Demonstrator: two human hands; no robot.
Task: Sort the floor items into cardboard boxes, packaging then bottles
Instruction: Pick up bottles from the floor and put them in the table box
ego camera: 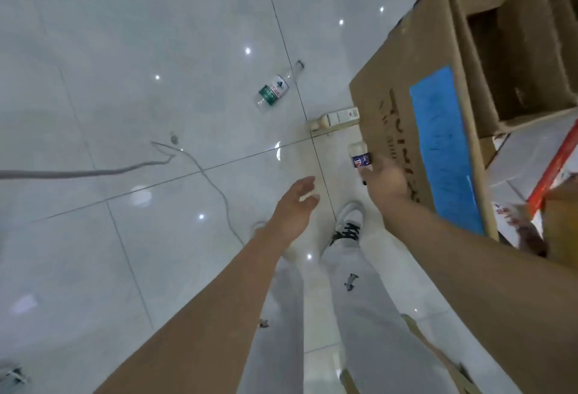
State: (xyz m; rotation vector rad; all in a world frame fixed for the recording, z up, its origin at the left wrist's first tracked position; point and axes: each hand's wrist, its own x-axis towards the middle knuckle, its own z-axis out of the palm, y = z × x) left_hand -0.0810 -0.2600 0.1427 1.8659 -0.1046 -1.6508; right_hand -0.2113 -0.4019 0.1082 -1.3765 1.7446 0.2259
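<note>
My right hand (383,179) grips a small clear bottle with a dark blue label (359,155), held next to the side of a large cardboard box (406,87) with a blue tape strip. My left hand (295,202) hangs over the floor with relaxed fingers and holds nothing. A clear bottle with a green and white label (273,90) lies on the white tiled floor further ahead. A pale bottle with a white label (334,118) lies at the foot of the box.
The big box holds a smaller open carton (513,58). White packaging with a red edge (544,162) lies at the right, beside another box (563,221). A grey cable (109,171) trails across the tiles at left. My shoe (348,224) stands below my hands.
</note>
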